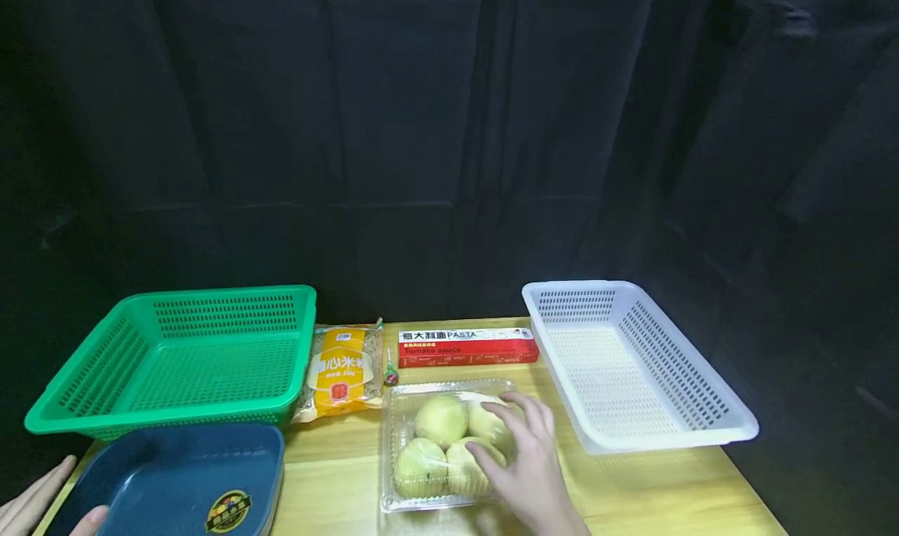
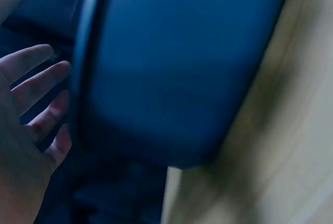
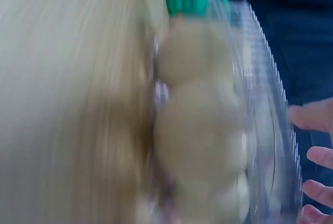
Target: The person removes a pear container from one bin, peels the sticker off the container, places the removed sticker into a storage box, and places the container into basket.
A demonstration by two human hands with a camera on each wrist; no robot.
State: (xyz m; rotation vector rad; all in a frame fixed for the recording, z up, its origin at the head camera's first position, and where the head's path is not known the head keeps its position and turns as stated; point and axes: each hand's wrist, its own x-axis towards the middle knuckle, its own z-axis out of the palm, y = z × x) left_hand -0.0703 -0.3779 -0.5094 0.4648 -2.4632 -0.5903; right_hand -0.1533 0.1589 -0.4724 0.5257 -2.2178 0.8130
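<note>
From where I stand, the clear plastic lidded box (image 1: pixel 389 442) lies mid-tabletop (image 1: pixel 337 466), with four pale green round fruits (image 1: pixel 441 420) inside. The right hand (image 1: pixel 527 458) is above its right half, thumb and fingers spread wide and holding nothing; whether a fingertip brushes the lid I can't tell. If it pinched only the lid, the thin plastic might flex or pop open, and the fruits could roll out. Lifting from one side could tip the load, too.

The deep blue plastic basin (image 1: pixel 175 466) worries me more: it juts past the tabletop's left edge. The left hand (image 2: pixel 21 141) is beside its rim, fingers apart and not wrapped around it; contact is unclear. A careless shove outward could send it over. The white perforated basket (image 1: pixel 649 380) overhangs the right edge, so an elbow knock might unseat it.
</note>
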